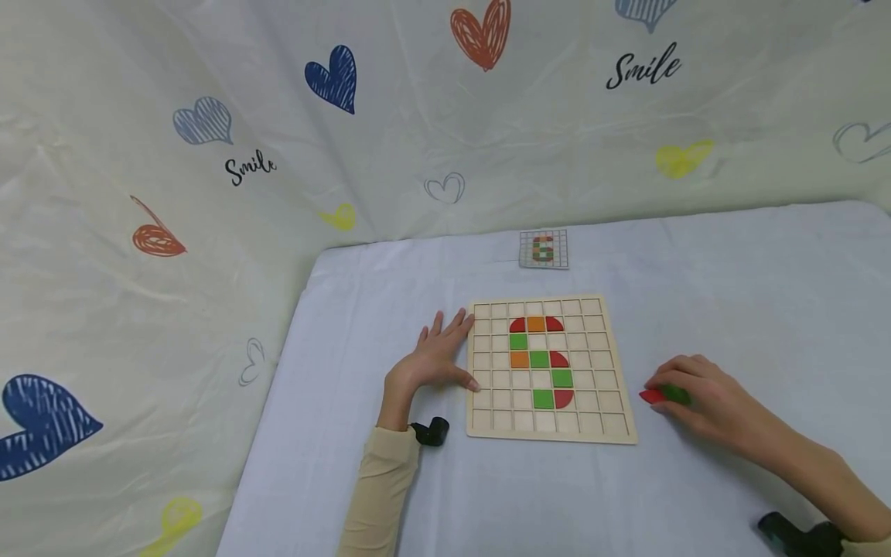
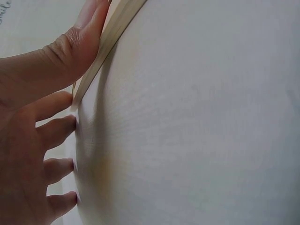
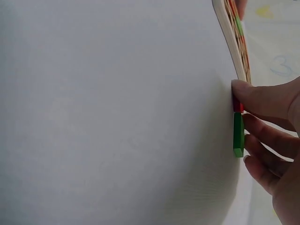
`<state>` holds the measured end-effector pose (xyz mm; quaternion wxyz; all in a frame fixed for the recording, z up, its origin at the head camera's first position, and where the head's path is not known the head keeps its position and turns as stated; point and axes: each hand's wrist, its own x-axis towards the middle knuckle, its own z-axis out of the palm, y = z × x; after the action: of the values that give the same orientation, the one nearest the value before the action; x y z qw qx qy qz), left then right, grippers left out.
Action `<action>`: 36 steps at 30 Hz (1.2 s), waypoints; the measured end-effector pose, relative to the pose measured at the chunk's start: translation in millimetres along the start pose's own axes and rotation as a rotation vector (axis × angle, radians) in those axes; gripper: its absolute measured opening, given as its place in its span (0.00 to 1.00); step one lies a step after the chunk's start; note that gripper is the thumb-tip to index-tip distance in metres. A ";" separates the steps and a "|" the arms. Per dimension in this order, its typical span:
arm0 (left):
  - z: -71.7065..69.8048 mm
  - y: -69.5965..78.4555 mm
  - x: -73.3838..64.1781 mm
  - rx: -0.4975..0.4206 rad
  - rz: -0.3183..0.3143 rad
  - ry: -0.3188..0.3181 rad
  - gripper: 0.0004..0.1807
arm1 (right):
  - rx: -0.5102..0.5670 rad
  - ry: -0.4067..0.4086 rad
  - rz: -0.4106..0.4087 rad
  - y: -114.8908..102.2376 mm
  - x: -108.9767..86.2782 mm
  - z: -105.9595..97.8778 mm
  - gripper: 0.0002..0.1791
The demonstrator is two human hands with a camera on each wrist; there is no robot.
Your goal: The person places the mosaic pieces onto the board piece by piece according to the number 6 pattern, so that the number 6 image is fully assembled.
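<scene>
A square wooden grid board [image 1: 595, 379] lies on the table, with red, orange and green tiles set in some of its cells. My left hand [image 1: 435, 360] has its fingers spread at the board's left edge, the thumb [image 2: 75, 54] touching the rim in the left wrist view. To the right of the board, my right hand [image 1: 703, 394] pinches a red tile [image 1: 652, 396] between thumb and fingers. Right beside that tile a green tile [image 3: 238, 133] sits under the same fingers, end to end with it in the right wrist view.
A small card [image 1: 544, 249] printed with a coloured grid pattern lies behind the board. White cloth [image 1: 731, 294] covers the table. A pale curtain [image 1: 390, 100] with hearts and words hangs behind and to the left. A black wrist device [image 1: 430, 432] sits at the left cuff.
</scene>
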<state>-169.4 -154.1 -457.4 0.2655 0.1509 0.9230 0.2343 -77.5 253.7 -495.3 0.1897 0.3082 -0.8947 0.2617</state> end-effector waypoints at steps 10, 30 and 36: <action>1.2 0.0 0.2 0.005 -0.001 0.005 0.67 | -0.019 -0.056 0.084 -3.3 4.0 -0.7 0.16; 0.3 0.9 -1.5 0.013 0.014 -0.001 0.67 | 0.134 -0.023 0.082 -25.9 27.9 7.8 0.29; -1.8 0.5 -2.8 0.001 0.022 0.004 0.67 | 0.188 -0.025 0.091 -34.9 38.0 13.9 0.27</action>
<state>-168.0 -155.4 -454.6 0.2612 0.1606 0.9219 0.2370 -85.2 204.8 -475.1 0.1367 0.2867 -0.8816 0.3491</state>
